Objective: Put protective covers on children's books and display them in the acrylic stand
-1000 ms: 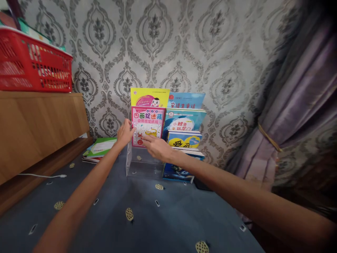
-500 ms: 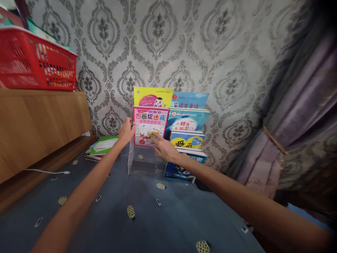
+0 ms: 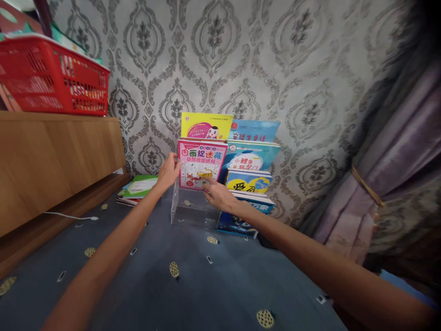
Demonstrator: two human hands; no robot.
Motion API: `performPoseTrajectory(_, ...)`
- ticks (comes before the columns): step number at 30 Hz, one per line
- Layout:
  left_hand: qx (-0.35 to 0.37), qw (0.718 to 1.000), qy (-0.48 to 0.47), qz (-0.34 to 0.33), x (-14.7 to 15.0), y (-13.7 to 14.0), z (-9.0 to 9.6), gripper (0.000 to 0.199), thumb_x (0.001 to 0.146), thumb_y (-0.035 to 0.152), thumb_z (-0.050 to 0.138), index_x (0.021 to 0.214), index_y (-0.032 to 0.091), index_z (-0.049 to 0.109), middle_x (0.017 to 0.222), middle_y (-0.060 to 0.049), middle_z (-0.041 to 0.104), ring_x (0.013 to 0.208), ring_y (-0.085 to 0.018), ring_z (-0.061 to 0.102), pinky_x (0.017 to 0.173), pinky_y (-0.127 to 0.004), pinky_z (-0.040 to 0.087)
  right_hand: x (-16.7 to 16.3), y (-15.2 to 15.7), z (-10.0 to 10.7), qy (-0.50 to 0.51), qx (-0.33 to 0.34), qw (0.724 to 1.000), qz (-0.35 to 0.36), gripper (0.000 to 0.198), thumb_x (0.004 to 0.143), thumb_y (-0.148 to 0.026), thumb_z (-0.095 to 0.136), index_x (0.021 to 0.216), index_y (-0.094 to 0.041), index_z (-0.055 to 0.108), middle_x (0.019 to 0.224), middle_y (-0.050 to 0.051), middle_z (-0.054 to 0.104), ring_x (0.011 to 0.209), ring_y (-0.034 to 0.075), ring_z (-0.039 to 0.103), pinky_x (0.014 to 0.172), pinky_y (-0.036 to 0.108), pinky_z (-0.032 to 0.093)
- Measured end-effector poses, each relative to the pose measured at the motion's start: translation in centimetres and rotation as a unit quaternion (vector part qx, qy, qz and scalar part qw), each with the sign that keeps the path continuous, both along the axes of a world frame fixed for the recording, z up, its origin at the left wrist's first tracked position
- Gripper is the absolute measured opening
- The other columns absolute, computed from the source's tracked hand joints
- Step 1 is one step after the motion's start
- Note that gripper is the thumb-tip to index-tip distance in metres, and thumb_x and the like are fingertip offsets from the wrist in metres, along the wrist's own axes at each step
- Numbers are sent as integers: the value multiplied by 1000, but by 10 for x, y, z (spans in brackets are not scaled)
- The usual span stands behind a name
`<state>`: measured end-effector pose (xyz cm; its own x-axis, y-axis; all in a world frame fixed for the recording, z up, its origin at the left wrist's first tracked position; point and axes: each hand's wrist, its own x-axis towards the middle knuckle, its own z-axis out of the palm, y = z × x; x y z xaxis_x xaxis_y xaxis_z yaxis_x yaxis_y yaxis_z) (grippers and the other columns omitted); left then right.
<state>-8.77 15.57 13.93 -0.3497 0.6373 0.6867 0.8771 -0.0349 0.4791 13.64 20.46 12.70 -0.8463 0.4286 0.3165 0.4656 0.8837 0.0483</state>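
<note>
A pink picture book (image 3: 200,157) stands upright in the left column of a clear acrylic book rack (image 3: 195,216). My left hand (image 3: 168,172) grips its left edge, fingers curled at the side of the cover. My right hand (image 3: 220,195) reaches across from the right, fingertips resting on the lower right of the cover, thumb lower down. Behind the pink book rises a yellow book (image 3: 206,122). In the right column stand a light-blue book (image 3: 255,130), a teal book (image 3: 263,154), a yellow-and-blue book (image 3: 253,182) and a dark blue book (image 3: 237,224), stepped from back to front.
A green book (image 3: 140,186) tops a small stack left of the rack. A white cable (image 3: 72,215) lies by the wooden cabinet (image 3: 58,156), which carries a red plastic basket (image 3: 79,87). A tied-back curtain (image 3: 365,197) hangs at the right. Dark patterned cloth (image 3: 193,294) covers the surface.
The view has shifted slightly, so the scene sits further right. The pink book leans a little differently, and both hands stay at it. My right fingertips are less extended over the cover.
</note>
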Motion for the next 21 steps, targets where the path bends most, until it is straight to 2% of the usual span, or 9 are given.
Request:
performPoseTrajectory(7,20,1000,-4,-7,-3,-2,-5,25,95,25,49,118,16,49,101,-10,67,95,-23,64,89,-36,47,-1,-7,1,-3,1,1000,-2,25,93,-11,52,110,-13,70,139,19,56,113,28,67,97,38,52)
performPoseTrajectory(10,38,999,-8,-14,-6,-1,-13,24,95,25,49,118,17,49,99,-8,67,93,-22,65,88,-36,48,-1,-26,-2,-5,-17,1000,25,24,94,-12,52,110,-13,70,139,20,55,114,28,67,98,38,52)
performPoseTrajectory(12,46,999,-8,-11,-8,-1,-26,23,95,24,48,118,17,49,98,-7,67,90,-21,65,87,-35,48,-2,-47,-13,13,-45,997,54,22,95,-14,53,109,-14,70,141,18,55,118,28,65,100,39,52)
performPoseTrajectory(14,32,999,0,3,-13,-5,-46,23,96,23,46,118,18,48,98,-6,67,89,-20,65,85,-33,49,-2,-73,-36,47,-89,991,91,21,96,-16,53,109,-15,70,145,18,52,127,28,60,105,40,49)
performPoseTrajectory(17,-15,999,11,40,-25,-21,-86,21,96,21,45,117,20,49,95,-4,67,88,-18,65,84,-30,50,2,-114,-87,103,-188,966,147,25,97,-18,53,117,-16,68,149,19,50,138,27,51,112,43,45)
performPoseTrajectory(19,-42,996,11,73,-38,-37,-111,21,95,18,44,114,20,51,95,-5,67,89,-19,65,84,-32,50,7,-134,-123,133,-257,945,152,28,97,-20,54,121,-16,66,153,20,46,134,25,56,111,42,46)
performPoseTrajectory(21,-68,991,18,114,-54,-52,-129,23,92,16,44,113,17,54,105,-11,67,100,-24,63,91,-38,49,12,-147,-154,159,-311,927,135,28,97,-22,53,121,-19,67,152,18,49,131,25,58,109,44,48)
